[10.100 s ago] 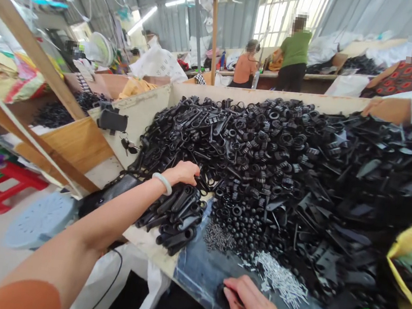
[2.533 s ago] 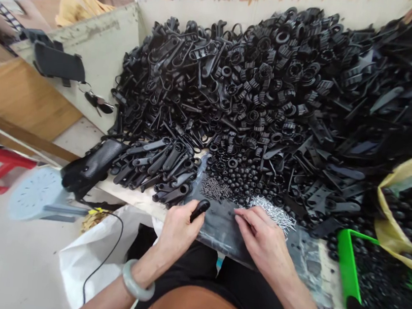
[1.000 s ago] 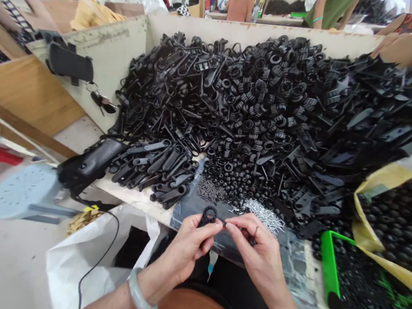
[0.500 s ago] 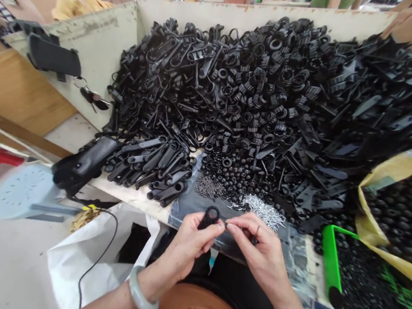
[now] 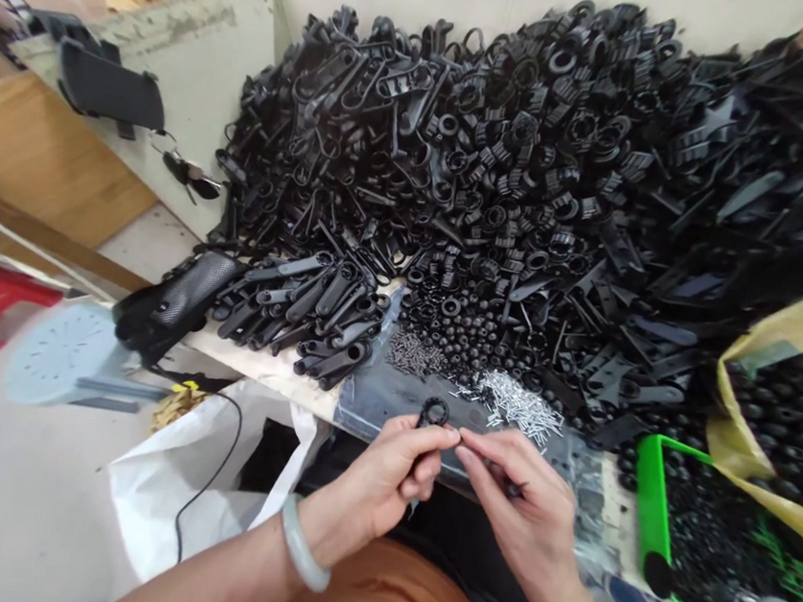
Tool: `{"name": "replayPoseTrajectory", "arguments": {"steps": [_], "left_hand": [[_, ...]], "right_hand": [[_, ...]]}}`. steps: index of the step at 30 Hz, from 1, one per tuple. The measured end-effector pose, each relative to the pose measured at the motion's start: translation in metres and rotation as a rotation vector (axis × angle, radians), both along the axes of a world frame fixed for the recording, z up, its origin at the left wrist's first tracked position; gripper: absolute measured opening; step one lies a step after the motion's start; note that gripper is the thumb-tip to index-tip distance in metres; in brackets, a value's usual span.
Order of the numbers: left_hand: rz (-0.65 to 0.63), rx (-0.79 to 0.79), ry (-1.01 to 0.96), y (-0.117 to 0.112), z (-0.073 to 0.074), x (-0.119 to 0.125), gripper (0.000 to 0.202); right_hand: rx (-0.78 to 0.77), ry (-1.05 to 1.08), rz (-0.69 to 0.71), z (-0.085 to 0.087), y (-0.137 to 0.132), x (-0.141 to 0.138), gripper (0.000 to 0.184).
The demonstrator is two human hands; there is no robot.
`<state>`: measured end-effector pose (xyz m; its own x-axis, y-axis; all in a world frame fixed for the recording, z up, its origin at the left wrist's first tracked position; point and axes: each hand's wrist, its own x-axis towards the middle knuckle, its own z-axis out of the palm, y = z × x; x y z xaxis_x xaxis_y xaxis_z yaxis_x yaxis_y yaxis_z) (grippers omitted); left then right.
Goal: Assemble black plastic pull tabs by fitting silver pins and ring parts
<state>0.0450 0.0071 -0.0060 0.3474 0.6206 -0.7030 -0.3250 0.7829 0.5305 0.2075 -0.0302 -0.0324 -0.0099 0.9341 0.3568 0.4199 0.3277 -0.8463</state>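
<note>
At bench [image 5: 372,399] | left hand [image 5: 386,473]: one ring-ended part [image 5: 435,402] held | right hand [image 5: 536,500]: pinched, contents unclear | one tray [image 5: 652,504]

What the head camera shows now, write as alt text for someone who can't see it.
A bare left hand holds a black ring-shaped part, close to the bare right hand. Beyond them lie thin silver-coloured pins and a big heap of black plastic-looking pieces.
</note>
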Motion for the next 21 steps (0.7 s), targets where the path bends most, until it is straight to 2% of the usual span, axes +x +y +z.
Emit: {"name": "replayPoseTrajectory", "arguments": {"steps": [3,7,11,17,21], "left_hand": [[-0.055,-0.054,-0.087,-0.002,0.003,0.001,0.038],[-0.168,0.015,-0.141,-0.004,0.007,-0.005,0.025],[-0.265,0.098,-0.131,-0.008,0.009,-0.01,0.016],[-0.257,0.122,-0.09,-0.009,0.01,-0.012,0.018],[-0.317,0.167,-0.069,-0.008,0.011,-0.011,0.019]], "right_hand": [[-0.011,0.025,-0.065,0.001,-0.001,0.003,0.017],[-0.077,0.081,-0.127,0.002,-0.001,0.005,0.01],[-0.086,0.038,-0.062,0.001,-0.004,0.004,0.013],[-0.024,-0.076,0.023,0.004,-0.004,0.004,0.014],[0.003,-0.114,0.027,0.006,-0.003,0.005,0.015]]}}
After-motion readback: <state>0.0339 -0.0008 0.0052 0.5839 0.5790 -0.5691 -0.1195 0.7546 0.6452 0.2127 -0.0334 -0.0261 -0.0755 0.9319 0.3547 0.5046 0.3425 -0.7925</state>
